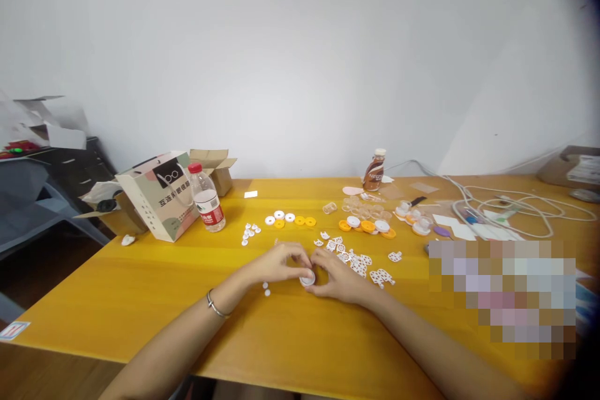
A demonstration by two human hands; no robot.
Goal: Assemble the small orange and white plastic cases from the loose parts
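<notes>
My left hand (282, 261) and my right hand (334, 276) meet over the table and grip a small white round plastic piece (307, 280) between the fingertips. Its underside is hidden. Beside my left wrist lie two tiny white pieces (267, 289). Just beyond my right hand spreads a loose pile of white lattice-shaped plastic pieces (356, 262). Farther out are small white knobbed pieces (250, 232), a group of white and yellow discs (282, 219), and orange and white round parts (368, 226). Clear plastic cups (360, 207) stand behind those.
On the left of the yellow table (140, 287) stand a paper bag (162, 200), a red-capped water bottle (207, 203) and a cardboard box (218, 169). A brown bottle (374, 174) is at the back. White cables (506, 200) and a purple oval piece (441, 232) lie right.
</notes>
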